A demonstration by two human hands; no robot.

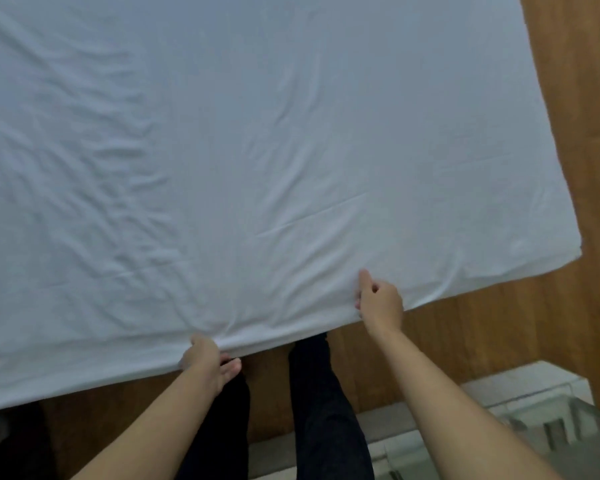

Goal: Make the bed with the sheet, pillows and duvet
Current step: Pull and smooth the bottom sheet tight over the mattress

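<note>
With the wrinkled white cotton sheet (pixel 257 133) spread over the bed and both the left hand (pixel 205 358) and right hand (pixel 380 301) pinching its near edge, an uneven tug could drag the far side off or deepen the left creases.

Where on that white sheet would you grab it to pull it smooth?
Probably along the near edge of the sheet, coming from the foot side where the person stands. Both the left hand and right hand already pinch it there, and creases fan out from each grip. The heavier wrinkles at far left suggest taking hold farther left next.
</note>
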